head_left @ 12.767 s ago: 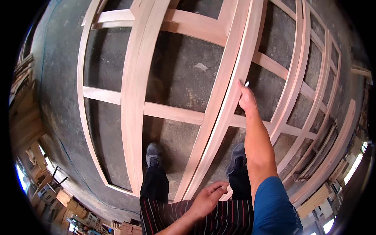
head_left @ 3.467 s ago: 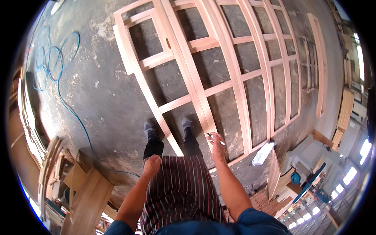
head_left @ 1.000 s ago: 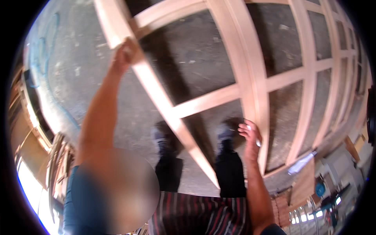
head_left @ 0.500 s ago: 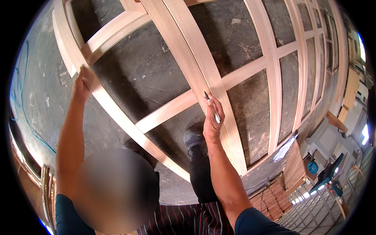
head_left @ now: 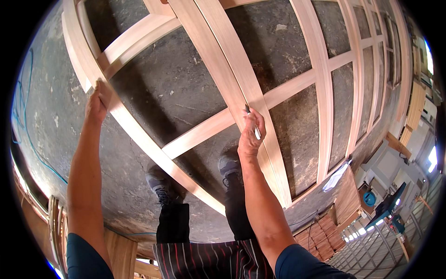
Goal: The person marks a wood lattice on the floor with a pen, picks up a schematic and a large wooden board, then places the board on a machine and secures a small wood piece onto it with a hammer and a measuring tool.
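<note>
A pale wooden frame point(head_left: 200, 131) of long rails and crosspieces spans the space before me. My left hand point(head_left: 96, 106) grips the outer edge of its left curved-looking rail point(head_left: 134, 135), with some fingers hidden behind the wood. My right hand point(head_left: 252, 132) is closed around a white pen point(head_left: 258, 134) with a dark tip. That tip points away from me, close to the seam between two long side-by-side rails point(head_left: 223, 69), near a crosspiece joint. Whether it touches the wood I cannot tell.
My shoes point(head_left: 160, 186) stand on the grey concrete floor point(head_left: 125, 195). More wooden frames point(head_left: 357, 83) extend rightward. A blue cord point(head_left: 35, 151) lies at far left. A pale cloth or sheet point(head_left: 337, 176) and stacked reddish wood point(head_left: 320, 237) are at lower right.
My right hand has shifted slightly left and the pen has tilted a little, its tip farther away. The blurred round patch at lower left has gone, so my left shoe shows. My left hand stays put.
</note>
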`<move>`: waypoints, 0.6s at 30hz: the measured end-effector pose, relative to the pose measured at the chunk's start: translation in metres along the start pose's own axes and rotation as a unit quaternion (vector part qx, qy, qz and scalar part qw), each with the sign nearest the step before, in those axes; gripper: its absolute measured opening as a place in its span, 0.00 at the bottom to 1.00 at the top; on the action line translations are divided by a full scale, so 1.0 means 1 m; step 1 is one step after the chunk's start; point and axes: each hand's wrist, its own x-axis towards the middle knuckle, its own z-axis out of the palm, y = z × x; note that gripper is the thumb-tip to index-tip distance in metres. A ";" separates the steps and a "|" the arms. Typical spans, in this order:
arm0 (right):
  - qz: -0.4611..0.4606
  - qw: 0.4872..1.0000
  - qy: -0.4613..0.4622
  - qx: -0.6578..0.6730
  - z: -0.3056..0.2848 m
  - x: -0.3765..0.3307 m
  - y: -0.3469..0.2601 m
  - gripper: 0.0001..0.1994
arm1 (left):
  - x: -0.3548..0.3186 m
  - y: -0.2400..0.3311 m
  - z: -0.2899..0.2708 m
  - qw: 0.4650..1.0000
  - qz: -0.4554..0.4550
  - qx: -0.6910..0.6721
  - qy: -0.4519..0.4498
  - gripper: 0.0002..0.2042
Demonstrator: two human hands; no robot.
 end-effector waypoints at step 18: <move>-0.025 0.999 0.014 -0.031 -0.001 0.000 0.007 0.12 | 0.004 0.002 -0.010 1.000 0.009 -0.007 -0.023 0.26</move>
